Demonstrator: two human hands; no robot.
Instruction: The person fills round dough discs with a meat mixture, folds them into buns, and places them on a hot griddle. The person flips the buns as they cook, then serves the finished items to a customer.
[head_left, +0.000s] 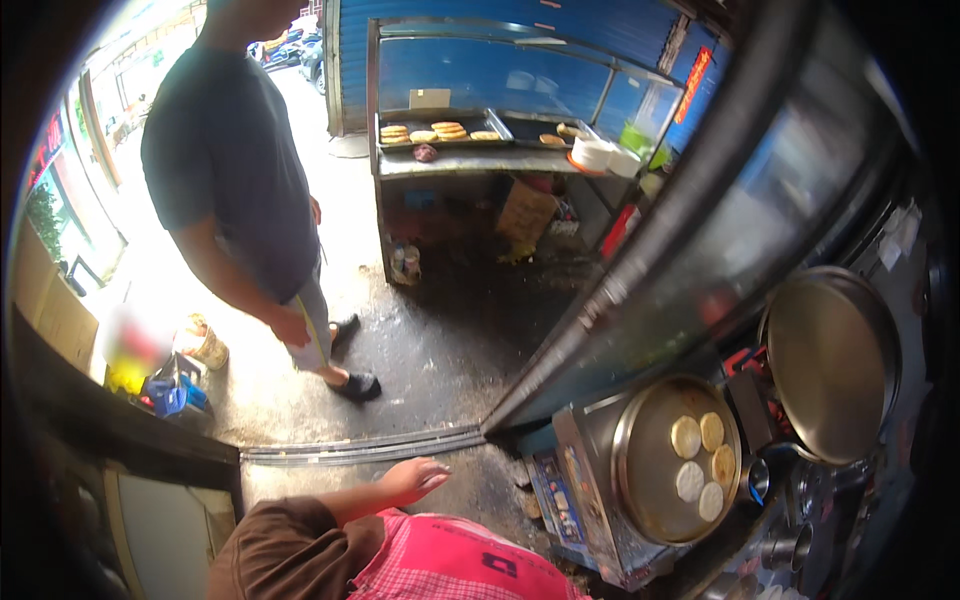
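Observation:
My left hand (415, 480) is held out in front of the pink apron (465, 555), above the floor by the door track. It looks empty, with the fingers loosely extended and pale patches on them. My right hand is out of view. To the right, a round metal griddle pan (645, 465) carries several flat round breads (690, 481), some pale and some browned. Behind it stands a large round metal lid or pan (829, 367), tilted up.
A person (232, 165) in a dark shirt stands beyond the sliding-door track (360, 450). A glass-framed door (600, 307) slants across the right. Further back, a display stall (465, 161) holds trays of breads (448, 131). A bucket (208, 349) sits on the floor at left.

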